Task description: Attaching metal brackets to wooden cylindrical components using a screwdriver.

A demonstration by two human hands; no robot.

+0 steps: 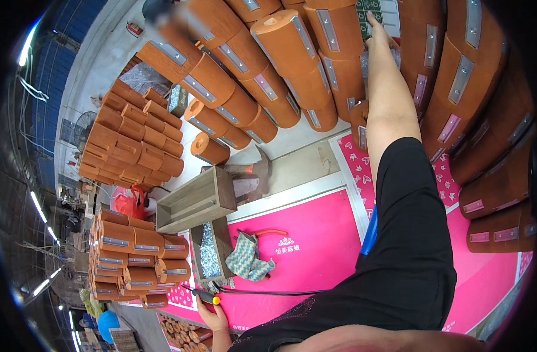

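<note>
At the lower left my left hand (pixel 214 317) is closed around a dark corded tool (pixel 204 295) with a yellow end; it looks like an electric screwdriver. Its black cord (pixel 268 291) runs right beneath my body. My right arm stretches far ahead between stacks of orange-brown wooden cylinders (pixel 283 44). At its end my right hand (pixel 379 34) lies against a green-and-white printed box (pixel 371 13), with one finger stretched out and the others partly hidden. Near my left hand is a wooden tray (pixel 208 252) of small silvery pieces, with a blue-and-white zigzag cloth (pixel 249 259) beside it.
A long grey wooden box (pixel 198 202) lies beyond the tray. Near it are a hatchet-like tool (pixel 258 170) and a red-handled tool (pixel 271 232) on the pink sheet (pixel 315 234). More cylinders (pixel 131 141) stand stacked at left and right, many bearing metal strips.
</note>
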